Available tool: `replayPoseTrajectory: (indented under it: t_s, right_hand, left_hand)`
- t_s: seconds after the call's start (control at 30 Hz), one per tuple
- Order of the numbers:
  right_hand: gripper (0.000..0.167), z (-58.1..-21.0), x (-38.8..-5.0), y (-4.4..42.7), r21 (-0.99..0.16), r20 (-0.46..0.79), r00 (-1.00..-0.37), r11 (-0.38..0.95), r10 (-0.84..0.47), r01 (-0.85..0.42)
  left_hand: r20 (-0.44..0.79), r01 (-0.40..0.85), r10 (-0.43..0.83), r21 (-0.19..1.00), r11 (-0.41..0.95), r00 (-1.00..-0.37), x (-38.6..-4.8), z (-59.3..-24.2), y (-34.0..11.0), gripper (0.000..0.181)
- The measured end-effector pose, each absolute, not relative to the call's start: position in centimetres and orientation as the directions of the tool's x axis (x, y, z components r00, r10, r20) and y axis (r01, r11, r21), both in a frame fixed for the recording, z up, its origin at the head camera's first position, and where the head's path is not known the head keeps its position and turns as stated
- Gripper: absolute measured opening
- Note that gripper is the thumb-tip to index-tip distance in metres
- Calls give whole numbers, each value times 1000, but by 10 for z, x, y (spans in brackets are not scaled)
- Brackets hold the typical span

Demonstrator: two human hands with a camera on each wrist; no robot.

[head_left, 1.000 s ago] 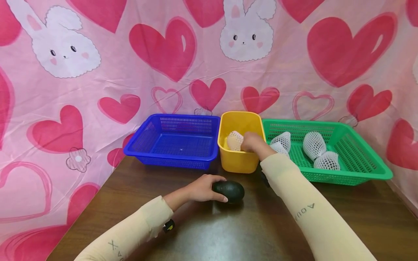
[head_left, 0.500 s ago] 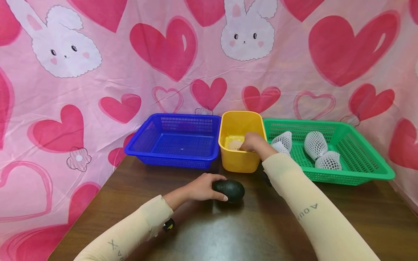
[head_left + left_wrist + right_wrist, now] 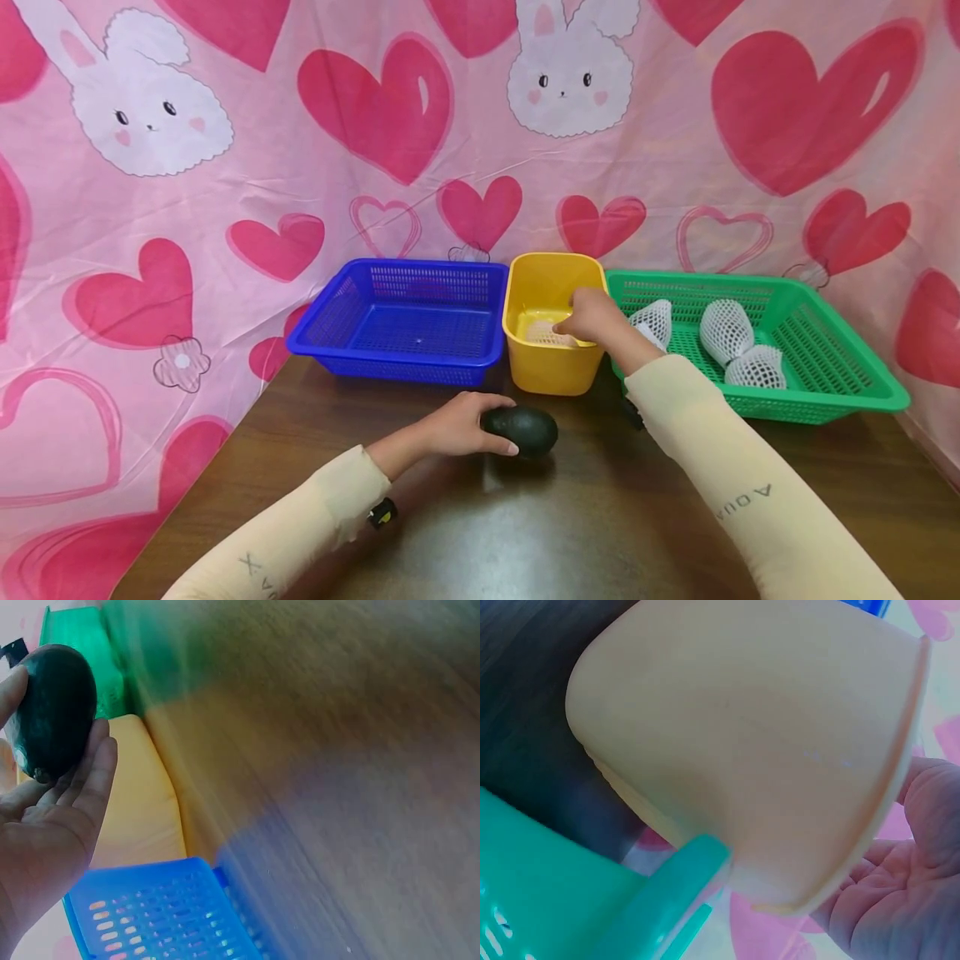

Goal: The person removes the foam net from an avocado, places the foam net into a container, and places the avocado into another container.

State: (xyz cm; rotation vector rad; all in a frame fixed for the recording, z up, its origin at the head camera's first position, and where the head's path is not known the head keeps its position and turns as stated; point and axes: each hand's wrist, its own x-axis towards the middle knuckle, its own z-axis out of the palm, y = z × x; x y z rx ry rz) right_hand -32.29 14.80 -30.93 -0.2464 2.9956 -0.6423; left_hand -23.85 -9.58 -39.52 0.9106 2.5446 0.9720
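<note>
My left hand point(image 3: 459, 427) grips a dark green avocado point(image 3: 527, 431) above the wooden table, thumb on the near side and fingers on the far side. In the left wrist view the avocado point(image 3: 54, 709) sits between thumb and fingers, its stem end toward the palm. My right hand point(image 3: 596, 317) is at the right rim of the yellow bin point(image 3: 557, 367), its fingers reaching over the inside. A white foam fruit net point(image 3: 542, 332) lies low in that bin, just below the fingers. In the right wrist view the bin's wall partly hides the right hand point(image 3: 922, 877).
Left of the bin stands a blue perforated basket point(image 3: 405, 371). To its right, a green basket point(image 3: 832, 404) holds several white foam-netted items point(image 3: 726, 332). A pink heart-print cloth point(image 3: 480, 142) hangs behind the containers.
The white foam net has dropped lower inside the yellow bin. My right hand has let go of it and risen slightly to the right. The left hand keeps the avocado, rising slightly.
</note>
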Motion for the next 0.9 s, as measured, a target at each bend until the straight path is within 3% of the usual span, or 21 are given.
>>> replayPoseTrajectory:
  t_s: [0.17, 0.37, 0.7, 0.9]
  right_hand:
    - [55, -306, -316, 152, -458, 34, -988, 876, -152, -150]
    - [42, -305, -298, 144, -544, 168, -976, 812, -141, -211]
    - [23, -310, -273, 111, -586, 394, -901, 706, -182, -398]
    - [20, -319, -259, 96, -695, 382, -909, 597, -166, -401]
  left_hand:
    - [-7, 448, 635, 703, 553, -772, -239, -391, -104, 61]
    - [-4, 429, 623, 721, 544, -782, -239, -383, -114, 63]
    - [34, 448, 626, 728, 518, -779, -241, -362, -136, 63]
    - [79, 469, 629, 739, 484, -773, -243, -346, -154, 60]
